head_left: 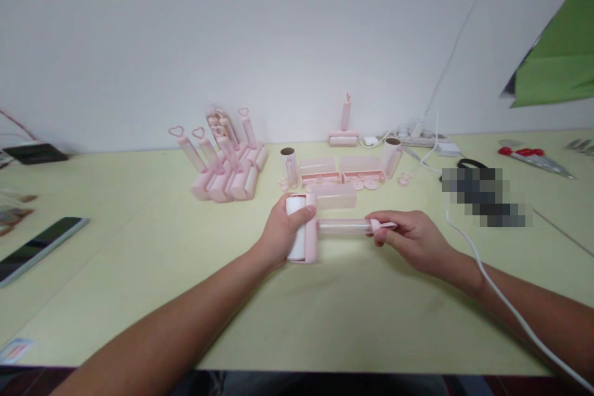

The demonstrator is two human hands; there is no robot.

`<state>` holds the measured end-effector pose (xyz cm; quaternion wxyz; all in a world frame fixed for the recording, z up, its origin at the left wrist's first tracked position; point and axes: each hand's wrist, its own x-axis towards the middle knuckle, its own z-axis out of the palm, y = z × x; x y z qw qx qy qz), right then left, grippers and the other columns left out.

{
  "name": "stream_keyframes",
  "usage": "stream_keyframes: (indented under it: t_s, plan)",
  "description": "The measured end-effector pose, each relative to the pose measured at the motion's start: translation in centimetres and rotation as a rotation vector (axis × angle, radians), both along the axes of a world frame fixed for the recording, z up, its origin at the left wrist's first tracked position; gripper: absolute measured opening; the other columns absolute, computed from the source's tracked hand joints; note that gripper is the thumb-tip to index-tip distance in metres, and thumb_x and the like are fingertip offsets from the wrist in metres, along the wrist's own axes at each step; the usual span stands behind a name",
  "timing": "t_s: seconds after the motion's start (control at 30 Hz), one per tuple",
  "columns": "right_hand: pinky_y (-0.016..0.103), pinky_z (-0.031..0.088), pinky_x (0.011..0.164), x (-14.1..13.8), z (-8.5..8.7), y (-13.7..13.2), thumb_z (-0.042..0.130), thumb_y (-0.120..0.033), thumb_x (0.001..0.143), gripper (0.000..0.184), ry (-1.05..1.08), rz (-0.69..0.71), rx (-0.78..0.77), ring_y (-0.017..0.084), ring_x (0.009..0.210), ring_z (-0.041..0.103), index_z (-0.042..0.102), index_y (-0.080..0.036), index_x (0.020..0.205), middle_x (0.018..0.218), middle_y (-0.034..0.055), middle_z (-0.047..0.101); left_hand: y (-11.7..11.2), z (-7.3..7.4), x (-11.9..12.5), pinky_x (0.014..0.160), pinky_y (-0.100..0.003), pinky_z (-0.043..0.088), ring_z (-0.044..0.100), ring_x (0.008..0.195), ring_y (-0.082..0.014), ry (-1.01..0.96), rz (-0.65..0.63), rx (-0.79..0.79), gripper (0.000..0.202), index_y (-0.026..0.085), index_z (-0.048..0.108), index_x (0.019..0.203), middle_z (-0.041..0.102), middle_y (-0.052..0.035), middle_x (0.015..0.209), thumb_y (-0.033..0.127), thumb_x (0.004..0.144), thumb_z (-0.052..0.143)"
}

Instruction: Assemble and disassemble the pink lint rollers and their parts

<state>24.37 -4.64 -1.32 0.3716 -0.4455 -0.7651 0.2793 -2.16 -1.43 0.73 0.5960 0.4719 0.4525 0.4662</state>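
Between my hands lies a pink lint roller (311, 241) with a white roll (296, 246) in its head. My left hand (281, 232) grips the head, thumb across the white roll. A clear pink handle (344, 226) runs sideways from the head, and my right hand (411, 236) pinches its far end, where a pink loop (386, 225) sticks out. Just behind the roller rests a translucent pink cover (334, 195). Farther back are two open pink roller heads (321, 179) and a rolled tube (288, 164) standing on end.
Several assembled lint rollers (227, 179) stand at the back left. Another roller (344, 136) stands against the wall. A phone (39, 249) lies at the left, red-handled scissors (533, 158) at the right. A white cable (492, 291) crosses in front of my right forearm.
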Motion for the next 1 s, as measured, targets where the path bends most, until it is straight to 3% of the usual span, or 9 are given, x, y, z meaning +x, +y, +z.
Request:
stream_keyframes:
  t_s: [0.5, 0.7, 0.9, 1.0]
  plan:
    - [0.031, 0.053, 0.068, -0.7, -1.2, -0.4, 0.057, -0.043, 0.095, 0.035, 0.177, 0.036, -0.158, 0.019, 0.068, 0.069, 0.067, -0.015, 0.113, 0.073, 0.0058, 0.074, -0.3, -0.3, 0.2, 0.053, -0.029, 0.051, 0.061, 0.055, -0.0163, 0.002, 0.029, -0.004, 0.048, 0.019, 0.049, 0.101, 0.061, 0.002, 0.071, 0.038, 0.068, 0.079]
    - [0.032, 0.053, 0.072, -0.7, -1.6, -0.7, 0.054, -0.042, 0.096, 0.035, 0.175, 0.09, -0.131, 0.019, 0.07, 0.071, 0.065, -0.015, 0.117, 0.075, 0.0063, 0.076, -0.4, -0.6, 0.1, 0.052, -0.028, 0.05, 0.061, 0.056, -0.0165, -0.006, -0.005, -0.013, 0.046, 0.019, 0.05, 0.102, 0.062, 0.0009, 0.072, 0.039, 0.07, 0.077]
    - [0.03, 0.054, 0.074, -1.1, -0.2, -1.0, 0.051, -0.039, 0.098, 0.034, 0.125, 0.058, -0.113, 0.019, 0.076, 0.072, 0.061, -0.016, 0.121, 0.081, 0.0063, 0.076, 0.1, -0.3, 0.4, 0.051, -0.028, 0.049, 0.06, 0.053, -0.0161, -0.017, 0.008, -0.049, 0.044, 0.018, 0.051, 0.1, 0.063, 0.0, 0.069, 0.037, 0.068, 0.076]
    - [0.029, 0.054, 0.069, -0.4, 1.2, -0.3, 0.053, -0.038, 0.096, 0.032, -0.028, 0.022, -0.06, 0.02, 0.079, 0.071, 0.066, -0.019, 0.117, 0.092, 0.0079, 0.076, 0.3, -0.2, 0.8, 0.052, -0.027, 0.048, 0.06, 0.053, -0.0158, -0.001, 0.035, -0.075, 0.044, 0.018, 0.053, 0.099, 0.064, -0.0006, 0.07, 0.038, 0.067, 0.076]
